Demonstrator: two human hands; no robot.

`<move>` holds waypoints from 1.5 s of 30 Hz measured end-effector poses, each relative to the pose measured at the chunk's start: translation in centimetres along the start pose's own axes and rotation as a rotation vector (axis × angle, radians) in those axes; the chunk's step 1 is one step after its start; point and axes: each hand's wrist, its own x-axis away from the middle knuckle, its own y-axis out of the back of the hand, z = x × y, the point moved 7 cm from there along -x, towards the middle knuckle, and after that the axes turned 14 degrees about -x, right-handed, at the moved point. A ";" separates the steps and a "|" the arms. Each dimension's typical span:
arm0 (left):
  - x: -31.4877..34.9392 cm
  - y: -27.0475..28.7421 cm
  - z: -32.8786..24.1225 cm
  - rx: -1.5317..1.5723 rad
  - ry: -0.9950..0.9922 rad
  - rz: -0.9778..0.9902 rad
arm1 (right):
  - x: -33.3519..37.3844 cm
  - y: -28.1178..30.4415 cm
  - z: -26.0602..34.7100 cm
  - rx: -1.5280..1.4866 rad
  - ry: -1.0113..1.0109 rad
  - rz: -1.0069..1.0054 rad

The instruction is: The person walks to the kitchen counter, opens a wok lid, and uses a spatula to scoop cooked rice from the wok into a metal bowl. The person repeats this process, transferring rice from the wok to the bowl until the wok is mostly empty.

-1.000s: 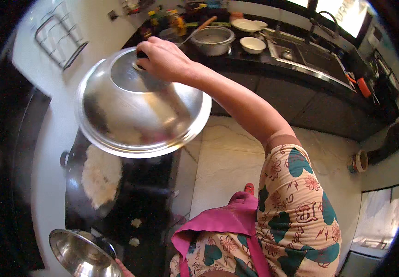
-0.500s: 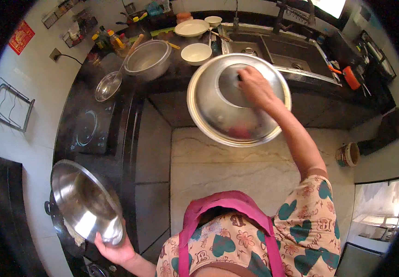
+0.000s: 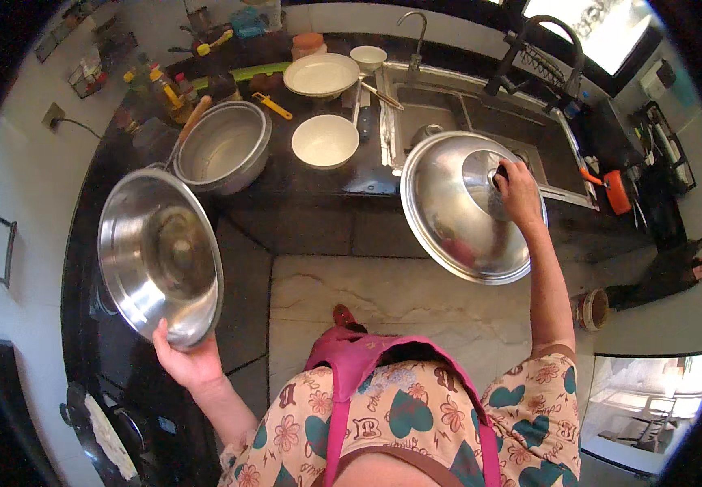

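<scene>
At the low edge of a shiny steel bowl point(image 3: 156, 252), the left hand point(image 3: 188, 361) is partly closed and has hold of the bowl. Its thumb shows on the near side, but the other fingers are mostly hidden. The bowl is tipped, so we can see inside it (it shines like a mirror).

Over on the other side, the right hand point(image 3: 519, 191) has its fingers closed on the knob of a big round steel lid point(image 3: 456, 219). The lid is tilted, and it covers part of the sink point(image 3: 497, 122) from view.

Past the steel bowl, a deep grey pot point(image 3: 245, 166) sits on the black counter point(image 3: 284, 174). Next to it is a white bowl point(image 3: 325, 140), with a white plate point(image 3: 321, 75) behind. A tool with a yellow handle point(image 3: 273, 106) lies near the pot. Down at the lower left, white food point(image 3: 109, 434) lies in a dark pan point(image 3: 81, 418).
</scene>
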 end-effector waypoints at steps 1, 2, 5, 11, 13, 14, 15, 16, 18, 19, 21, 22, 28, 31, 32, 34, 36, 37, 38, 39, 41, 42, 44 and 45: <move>-0.3 -1.3 -0.7 0.018 0.002 0.041 | -0.2 -0.3 0.6 -0.019 -0.005 -0.001; 0.0 -2.5 -1.3 0.041 0.032 0.061 | -0.4 -0.7 1.1 -0.039 -0.009 -0.001; 1.8 -4.0 -3.1 -0.065 -0.048 0.078 | 0.2 -2.7 1.9 -0.074 -0.010 0.024; 4.4 -2.5 -6.6 -0.032 -0.155 0.048 | -0.1 -2.2 5.3 -0.139 0.048 0.022; 5.8 -1.0 -7.4 -0.018 -0.214 -0.001 | -0.3 -1.8 6.9 -0.136 0.033 0.037; 6.6 -0.2 -7.7 -0.012 -0.244 -0.025 | -0.4 -1.6 7.5 -0.136 0.025 0.044; 6.6 1.2 -7.8 0.023 -0.241 -0.046 | -0.4 -1.6 7.8 -0.109 0.063 0.032; 6.7 2.5 -8.0 0.053 -0.243 -0.050 | -0.6 -1.7 8.0 -0.123 0.081 0.029; 7.3 5.2 -9.3 0.098 -0.259 -0.071 | -0.7 -2.6 9.5 -0.169 0.116 0.041; 7.8 5.9 -9.8 0.125 -0.263 -0.099 | -0.7 -1.9 11.3 -0.198 0.071 0.087; 8.5 6.6 -10.1 0.182 -0.259 -0.162 | -0.6 -1.6 11.1 -0.186 0.109 0.078; 9.1 6.6 -10.1 0.208 -0.258 -0.199 | -0.4 -0.8 11.4 -0.181 0.140 0.068; 9.5 5.9 -16.8 0.167 -0.337 -0.205 | 1.8 -0.7 14.0 -0.160 0.065 0.013; 10.2 6.7 -18.5 0.142 -0.343 -0.255 | 2.5 -0.3 14.2 -0.015 0.079 0.020; 10.6 7.0 -19.6 0.116 -0.360 -0.274 | 2.4 -1.1 15.1 0.013 0.100 0.017; 10.7 8.2 -20.2 0.123 -0.396 -0.300 | 0.6 -0.3 18.0 0.104 0.161 -0.024; 11.3 10.0 -21.0 0.140 -0.447 -0.332 | -1.4 -0.2 21.9 0.022 0.258 -0.097; 11.9 11.5 -21.3 0.161 -0.458 -0.363 | -2.0 0.5 25.2 -0.019 0.322 -0.129; 12.4 13.1 -21.5 0.181 -0.470 -0.396 | -2.5 0.8 28.4 -0.063 0.386 -0.160; 13.0 14.7 -22.0 0.188 -0.481 -0.437 | -2.9 0.1 31.5 -0.145 0.453 -0.170; 13.9 18.4 -22.5 0.270 -0.535 -0.461 | -2.6 -0.9 38.9 -0.232 0.592 -0.182; 14.5 20.1 -22.6 0.308 -0.552 -0.477 | -2.6 -1.7 41.7 -0.276 0.658 -0.174; 14.1 21.6 -22.3 0.341 -0.590 -0.536 | -4.4 -2.6 47.7 -0.399 0.799 -0.151; 15.2 23.6 -23.0 0.337 -0.611 -0.554 | -3.4 -3.6 50.9 -0.411 0.864 -0.136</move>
